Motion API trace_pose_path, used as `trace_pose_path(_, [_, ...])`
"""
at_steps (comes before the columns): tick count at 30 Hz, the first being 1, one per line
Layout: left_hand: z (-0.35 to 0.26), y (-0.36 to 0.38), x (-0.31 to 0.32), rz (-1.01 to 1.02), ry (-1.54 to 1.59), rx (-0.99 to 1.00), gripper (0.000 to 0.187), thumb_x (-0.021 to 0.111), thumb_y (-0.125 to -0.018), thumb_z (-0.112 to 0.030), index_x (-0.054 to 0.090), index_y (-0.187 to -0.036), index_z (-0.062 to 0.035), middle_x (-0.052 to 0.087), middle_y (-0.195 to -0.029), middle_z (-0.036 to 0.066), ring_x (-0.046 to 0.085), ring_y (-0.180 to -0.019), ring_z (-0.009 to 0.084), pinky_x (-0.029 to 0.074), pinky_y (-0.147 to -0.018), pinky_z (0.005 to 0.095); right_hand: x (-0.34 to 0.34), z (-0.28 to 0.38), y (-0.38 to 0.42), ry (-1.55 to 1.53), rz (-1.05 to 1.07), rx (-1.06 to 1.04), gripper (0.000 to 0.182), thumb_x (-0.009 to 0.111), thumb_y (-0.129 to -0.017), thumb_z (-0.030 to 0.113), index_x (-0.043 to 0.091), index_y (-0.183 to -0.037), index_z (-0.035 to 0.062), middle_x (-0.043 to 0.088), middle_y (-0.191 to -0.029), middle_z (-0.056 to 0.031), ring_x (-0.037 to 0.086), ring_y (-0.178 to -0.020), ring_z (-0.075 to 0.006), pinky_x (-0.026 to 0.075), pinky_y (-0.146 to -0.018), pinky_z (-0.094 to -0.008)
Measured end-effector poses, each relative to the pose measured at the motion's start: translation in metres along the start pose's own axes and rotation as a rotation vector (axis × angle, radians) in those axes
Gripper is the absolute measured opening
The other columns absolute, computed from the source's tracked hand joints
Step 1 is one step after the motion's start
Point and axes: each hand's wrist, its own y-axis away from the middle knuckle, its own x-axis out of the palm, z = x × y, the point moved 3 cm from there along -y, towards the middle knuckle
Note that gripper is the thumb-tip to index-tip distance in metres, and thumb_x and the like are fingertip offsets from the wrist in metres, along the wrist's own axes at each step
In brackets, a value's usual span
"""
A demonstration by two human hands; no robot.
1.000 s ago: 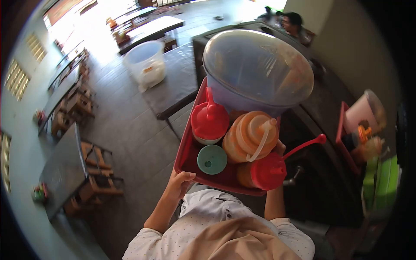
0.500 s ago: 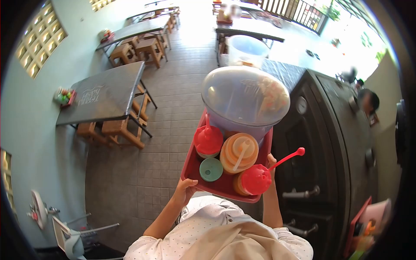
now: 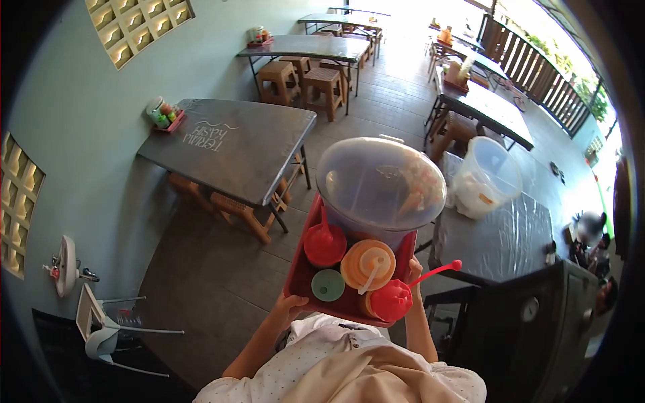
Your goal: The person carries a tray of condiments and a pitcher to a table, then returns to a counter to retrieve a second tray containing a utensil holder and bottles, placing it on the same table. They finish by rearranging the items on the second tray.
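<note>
A dark red tray [image 3: 341, 305] is held in front of my body. My left hand [image 3: 292, 305] grips its near left corner, thumb over the rim. On the right side my right hand [image 3: 413, 270] is closed around the edge, its fingers partly hidden by the tray. The tray carries a large tub with a translucent lid [image 3: 379, 181], a red-lidded jar [image 3: 324, 243], an orange-lidded jar [image 3: 368, 264], a green cup [image 3: 328, 285] and another red-lidded jar [image 3: 392, 300] with a red spoon handle sticking out.
To the left stands a dark table [image 3: 235, 144] with a condiment tray [image 3: 168, 121] and stools [image 3: 245, 218] beneath. On the right are a plastic-covered table [image 3: 497, 235] holding a clear bucket [image 3: 487, 178], and a black cabinet [image 3: 537, 322]. A wall sink [image 3: 66, 265] is at far left.
My view has turned right and moved forward. The cabinet has slid lower right, and the covered table and bucket show more fully. Both hands still hold the tray.
</note>
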Motion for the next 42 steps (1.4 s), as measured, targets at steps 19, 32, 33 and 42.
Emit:
trace_pose_path(19, [-0.133, -0.455, 0.051, 0.039, 0.008, -0.009, 0.052, 0.05, -0.067, -0.009, 0.036, -0.116, -0.0018, 0.05, -0.107, 0.013, 0.054, -0.092, 0.0264, 0.047, -0.077, 0.0414, -0.145, 0.0, -0.442, -0.142, -0.041, 0.185, 0.038, 0.048, -0.079, 0.021, 0.042, -0.107, -0.0041, 0.054, -0.101, -0.0148, 0.056, -0.089, -0.0222, 0.046, -0.077, -0.032])
trace_pose_path(32, [-0.225, -0.809, 0.082, 0.143, 0.056, -0.066, 0.047, 0.049, -0.069, -0.006, 0.036, -0.115, -0.0024, 0.051, -0.104, 0.012, 0.054, -0.093, 0.0261, 0.046, -0.079, 0.0419, -0.27, -0.007, -0.788, -0.052, -0.075, 0.111, 0.037, 0.045, -0.078, 0.017, 0.042, -0.107, -0.0052, 0.053, -0.102, -0.0129, 0.053, -0.092, -0.0188, 0.042, -0.082, -0.0289])
trace_pose_path(33, [-0.237, -0.838, 0.09, 0.154, 0.055, -0.07, 0.047, 0.049, -0.069, -0.006, 0.036, -0.115, -0.0024, 0.051, -0.104, 0.012, 0.054, -0.093, 0.0261, 0.046, -0.079, 0.0419, -0.276, -0.003, -0.817, -0.055, -0.085, 0.109, 0.037, 0.045, -0.078, 0.017, 0.042, -0.108, -0.0052, 0.053, -0.102, -0.0129, 0.053, -0.092, -0.0189, 0.042, -0.082, -0.029])
trace_pose_path(42, [-0.299, -1.086, 0.161, 0.278, 0.048, -0.225, 0.052, 0.051, -0.071, -0.006, 0.031, -0.119, -0.0037, 0.048, -0.107, 0.013, 0.053, -0.094, 0.0281, 0.045, -0.08, 0.0449, -0.364, 0.032, -1.037, -0.117, -0.137, 0.078, 0.038, 0.046, -0.078, 0.019, 0.042, -0.108, -0.0048, 0.053, -0.101, -0.0134, 0.055, -0.089, -0.0201, 0.044, -0.079, -0.0305])
